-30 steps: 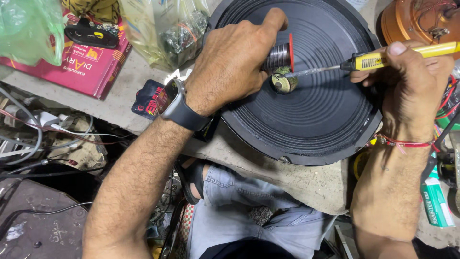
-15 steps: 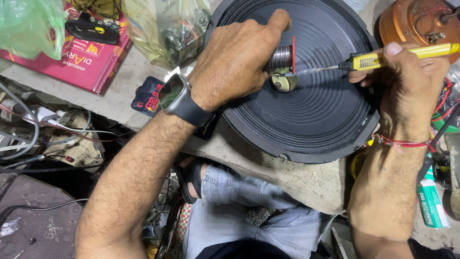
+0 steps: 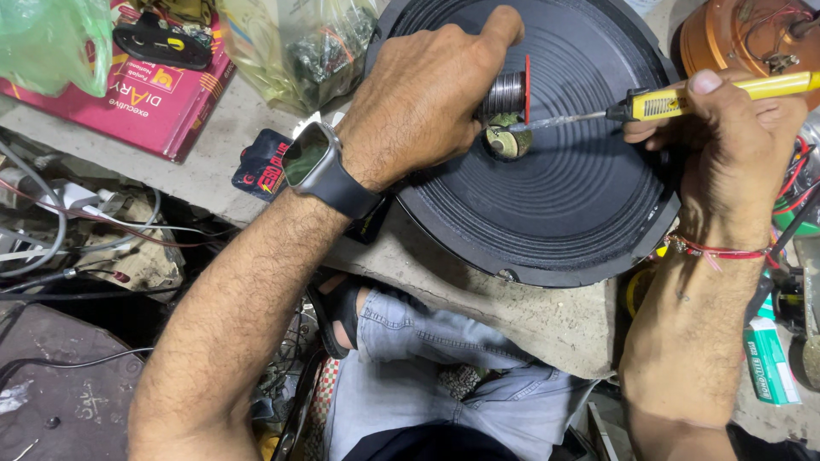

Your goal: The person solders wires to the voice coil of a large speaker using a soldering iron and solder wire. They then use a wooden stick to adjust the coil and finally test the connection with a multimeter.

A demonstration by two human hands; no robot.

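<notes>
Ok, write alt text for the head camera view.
A person's right hand holds a yellow soldering iron, its tip at the centre of a large black speaker cone, while the left hand holds a solder spool there. The speaker lies on a cluttered grey bench.

We have one view only: head-worn camera, looking steeply down and close over our forearms at the workbench edge [image 3: 547, 329], lap visible below it; nothing shared.
</notes>
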